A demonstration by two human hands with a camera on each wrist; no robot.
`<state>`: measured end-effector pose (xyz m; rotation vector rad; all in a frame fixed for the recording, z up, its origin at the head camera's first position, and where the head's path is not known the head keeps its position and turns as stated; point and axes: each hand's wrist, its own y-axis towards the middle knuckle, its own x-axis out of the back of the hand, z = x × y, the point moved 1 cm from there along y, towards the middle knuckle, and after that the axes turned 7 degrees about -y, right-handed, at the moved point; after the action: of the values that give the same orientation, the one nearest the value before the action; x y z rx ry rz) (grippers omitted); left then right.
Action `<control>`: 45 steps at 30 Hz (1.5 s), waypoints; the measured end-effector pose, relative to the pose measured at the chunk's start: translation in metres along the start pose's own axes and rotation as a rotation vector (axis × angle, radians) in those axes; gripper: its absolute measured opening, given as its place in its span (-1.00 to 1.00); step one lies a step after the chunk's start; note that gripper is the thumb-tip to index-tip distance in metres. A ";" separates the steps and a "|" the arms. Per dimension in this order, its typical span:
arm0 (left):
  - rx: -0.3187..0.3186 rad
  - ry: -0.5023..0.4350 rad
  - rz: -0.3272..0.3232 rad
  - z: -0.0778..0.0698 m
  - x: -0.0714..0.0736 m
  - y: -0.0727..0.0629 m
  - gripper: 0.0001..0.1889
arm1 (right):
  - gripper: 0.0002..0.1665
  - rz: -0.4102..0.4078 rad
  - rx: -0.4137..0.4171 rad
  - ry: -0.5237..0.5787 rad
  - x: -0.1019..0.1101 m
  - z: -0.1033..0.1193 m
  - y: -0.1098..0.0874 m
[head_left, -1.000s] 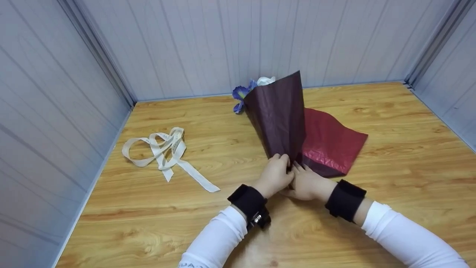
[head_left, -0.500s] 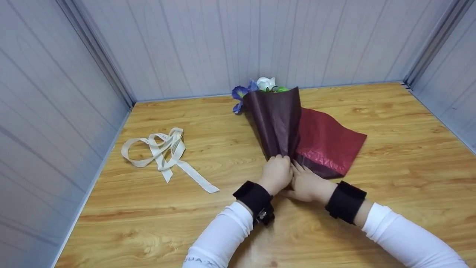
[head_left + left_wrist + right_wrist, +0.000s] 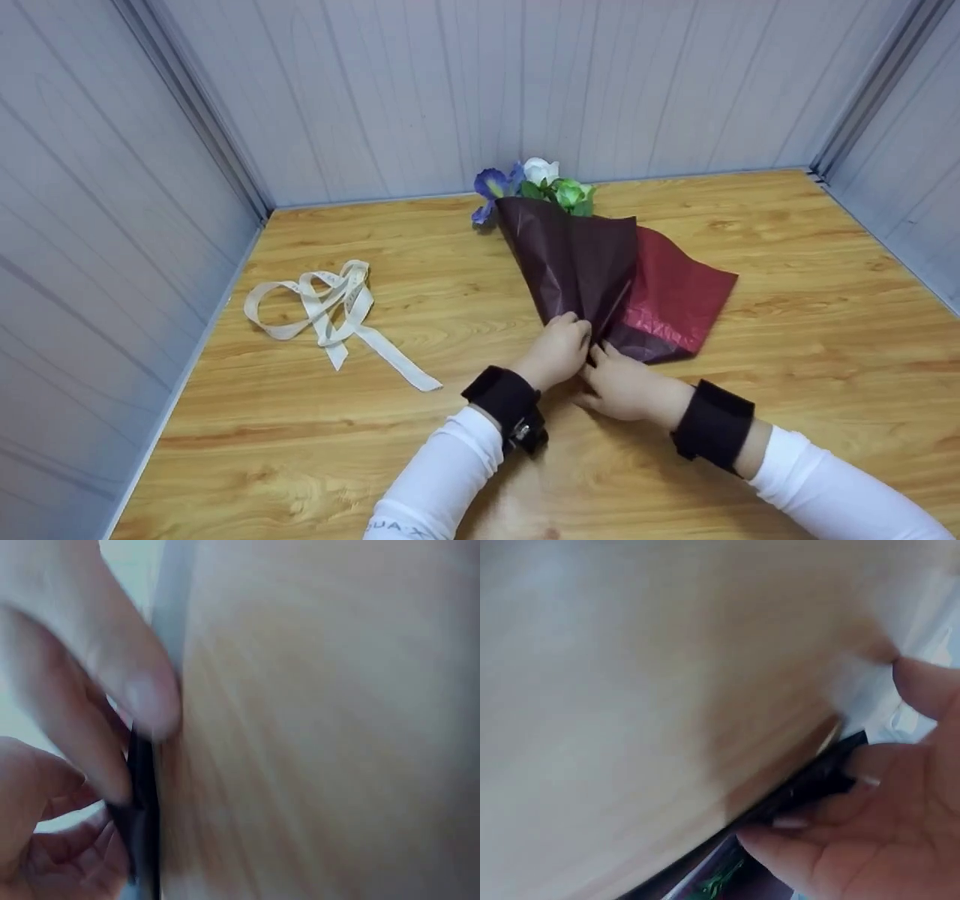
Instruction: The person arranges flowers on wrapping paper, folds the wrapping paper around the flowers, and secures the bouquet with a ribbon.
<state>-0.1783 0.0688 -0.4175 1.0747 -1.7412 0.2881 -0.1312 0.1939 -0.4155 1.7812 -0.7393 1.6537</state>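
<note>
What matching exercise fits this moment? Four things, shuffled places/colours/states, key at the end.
Things:
1. ribbon
2. left hand
3. right wristband
4. white flower

Places, colours, states:
A. showing past the far edge of the dark paper
B. in loose loops on the table
C. black
D. gripping the dark paper

Pairs: 1-B, 2-D, 3-C, 4-A

A glossy, yellow-brown worktop (image 3: 300, 450) with streaky wood grain and a few dark knots carries everything. On its left part lies a narrow, cream-white fabric ribbon (image 3: 361, 306) with faint printed lettering, in loose overlapping loops, one straight tail slanting toward the middle. Right of centre rests a cone of dark maroon wrapping paper (image 3: 566, 259); beside it a smooth red paper flap (image 3: 675, 289) spreads rightward.
</note>
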 end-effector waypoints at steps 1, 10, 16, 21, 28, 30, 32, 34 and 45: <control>-0.019 0.000 0.011 0.001 0.001 -0.001 -0.84 | -0.46 -0.014 0.001 -0.019 0.002 -0.001 -0.001; -0.177 0.062 0.235 0.008 0.006 -0.013 -0.75 | -0.83 -0.291 -0.049 -0.092 0.012 -0.007 -0.001; -0.041 0.179 0.594 0.001 0.005 -0.020 -0.43 | -0.21 0.116 -0.148 0.097 -0.002 -0.018 -0.006; 0.039 0.199 0.679 -0.002 0.006 -0.025 -0.28 | -0.04 0.265 -0.166 0.170 -0.009 -0.026 -0.007; 0.099 0.169 0.655 0.000 0.008 -0.027 -0.29 | 0.02 0.233 -0.169 0.193 -0.018 -0.032 -0.011; 0.105 0.169 0.649 0.001 0.008 -0.029 -0.30 | 0.01 0.205 -0.184 0.204 -0.021 -0.033 -0.014; 0.110 0.162 0.648 0.001 0.007 -0.030 -0.31 | -0.01 0.185 -0.215 0.222 -0.022 -0.033 -0.017; 0.114 0.155 0.648 0.001 0.007 -0.031 -0.31 | -0.02 0.176 -0.263 0.219 -0.023 -0.034 -0.021; 0.136 0.135 0.649 0.004 0.011 -0.032 -0.30 | 0.15 0.376 -0.558 -0.006 -0.007 -0.050 -0.034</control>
<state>-0.1567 0.0421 -0.4188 0.5338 -1.9245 0.8706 -0.1398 0.2538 -0.4221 1.3012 -1.4445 1.4615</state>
